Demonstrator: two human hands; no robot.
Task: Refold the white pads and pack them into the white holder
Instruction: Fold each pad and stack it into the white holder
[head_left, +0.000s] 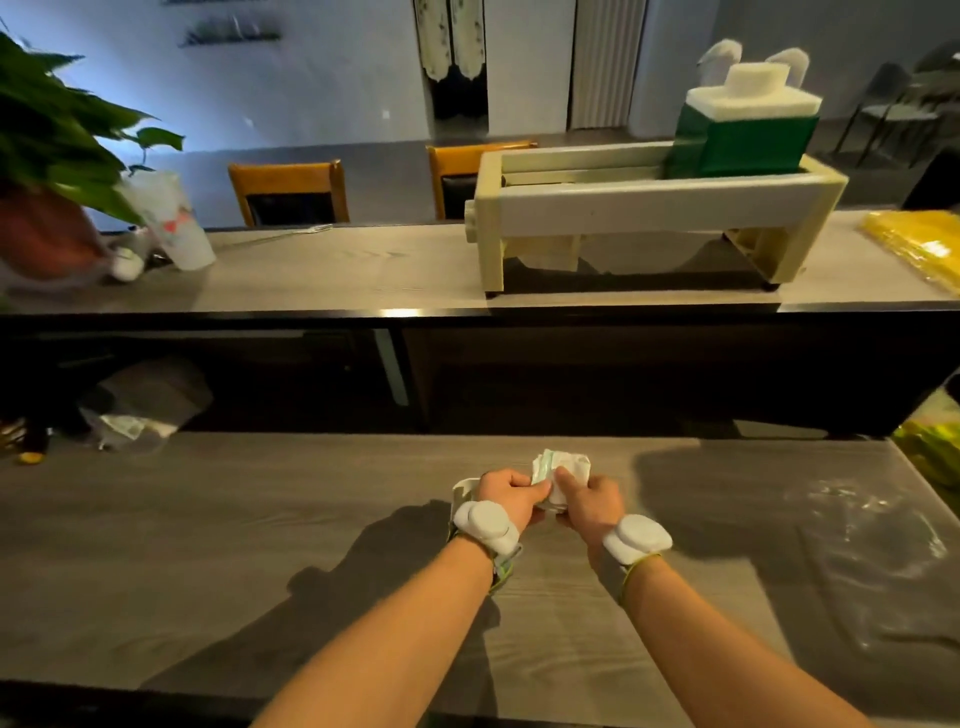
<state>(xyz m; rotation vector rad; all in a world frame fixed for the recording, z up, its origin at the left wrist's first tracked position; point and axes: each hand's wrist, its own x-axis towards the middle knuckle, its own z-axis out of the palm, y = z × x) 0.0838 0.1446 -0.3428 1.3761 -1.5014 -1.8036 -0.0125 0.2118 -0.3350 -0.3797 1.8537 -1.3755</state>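
Observation:
A small bundle of white pads (567, 467) with pale green edges is held just above the grey wooden table (260, 519), near its middle. My left hand (506, 493) grips the bundle's left side with curled fingers. My right hand (592, 501) grips the right side, thumb pressed on top. A bit of the white holder (464, 488) shows behind my left hand; the rest of it is hidden. Both wrists carry white bands.
Beyond the table a higher counter (337, 270) holds a cream machine (649, 208) with a green box, a potted plant (47, 156), a plastic cup (171, 218) and a yellow packet (919, 244). White powder smears (872, 530) mark the table's right side.

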